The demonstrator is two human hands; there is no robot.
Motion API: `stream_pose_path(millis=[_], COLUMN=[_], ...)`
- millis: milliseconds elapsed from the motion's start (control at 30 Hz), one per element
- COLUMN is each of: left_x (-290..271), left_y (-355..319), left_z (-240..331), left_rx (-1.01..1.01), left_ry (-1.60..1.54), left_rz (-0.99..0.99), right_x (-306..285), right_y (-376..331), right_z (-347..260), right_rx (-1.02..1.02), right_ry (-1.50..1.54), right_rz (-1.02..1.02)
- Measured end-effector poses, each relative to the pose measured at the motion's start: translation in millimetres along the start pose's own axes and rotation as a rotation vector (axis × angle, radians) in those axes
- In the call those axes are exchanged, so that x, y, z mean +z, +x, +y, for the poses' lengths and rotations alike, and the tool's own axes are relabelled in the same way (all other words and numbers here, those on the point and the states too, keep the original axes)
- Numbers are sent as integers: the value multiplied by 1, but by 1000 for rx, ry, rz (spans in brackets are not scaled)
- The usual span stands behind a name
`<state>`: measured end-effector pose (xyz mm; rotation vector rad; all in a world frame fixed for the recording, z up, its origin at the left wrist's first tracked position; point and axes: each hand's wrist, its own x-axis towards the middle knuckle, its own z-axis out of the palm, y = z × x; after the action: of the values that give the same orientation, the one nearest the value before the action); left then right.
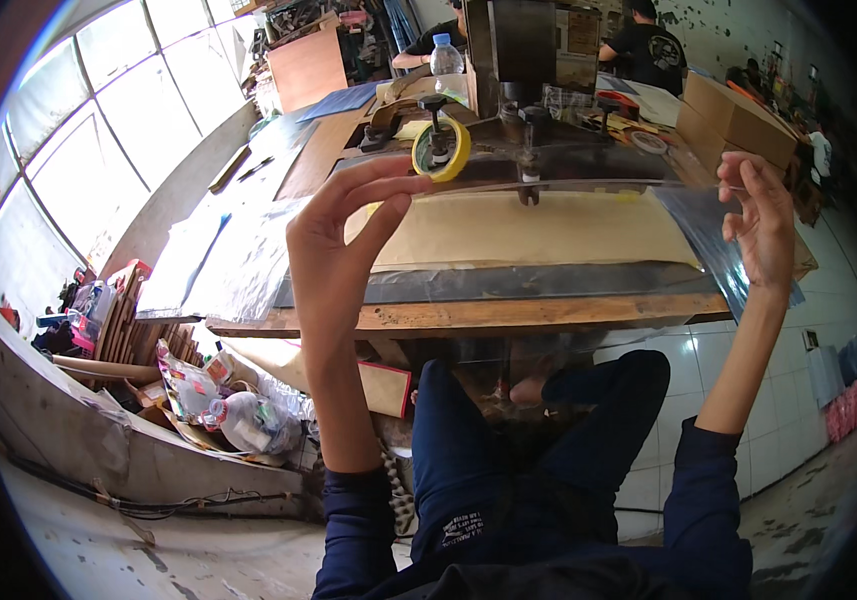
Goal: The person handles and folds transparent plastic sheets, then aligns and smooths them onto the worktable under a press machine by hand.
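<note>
Between my hands stretches a clear plastic film (608, 187), its upper edge a thin, nearly straight line over the table. My left hand (333, 225) pinches the left end of that edge between thumb and fingers. At the other end my right hand (760, 220) has thumb and forefinger closed on the film, with the other fingers curled loosely. Behind the film a tan sheet (538, 230) lies on the dark work surface. How far down the film hangs is hard to tell, as it is see-through.
Behind the sheet stands a dark machine (526, 60) with clamp knobs; a yellow tape roll (461, 150) hangs around one. More clear plastic (218, 260) covers the table's left side. A cardboard box (738, 120) sits back right. Two people work beyond. Bagged scraps (248, 420) lie lower left.
</note>
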<state>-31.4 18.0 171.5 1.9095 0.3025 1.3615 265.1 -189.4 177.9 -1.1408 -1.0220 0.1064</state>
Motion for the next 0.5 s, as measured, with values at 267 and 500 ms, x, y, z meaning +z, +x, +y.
stream_pose_path(millis=[267, 500], left_x=[3, 21], left_y=[40, 34], left_z=[-98, -160], left_rx=[79, 236], left_ry=[388, 644], left_rz=[-276, -411], right_x=[-13, -8], right_y=[40, 46], right_z=[56, 121], right_rx=[157, 133], right_ry=[-394, -683], right_rz=[-299, -437])
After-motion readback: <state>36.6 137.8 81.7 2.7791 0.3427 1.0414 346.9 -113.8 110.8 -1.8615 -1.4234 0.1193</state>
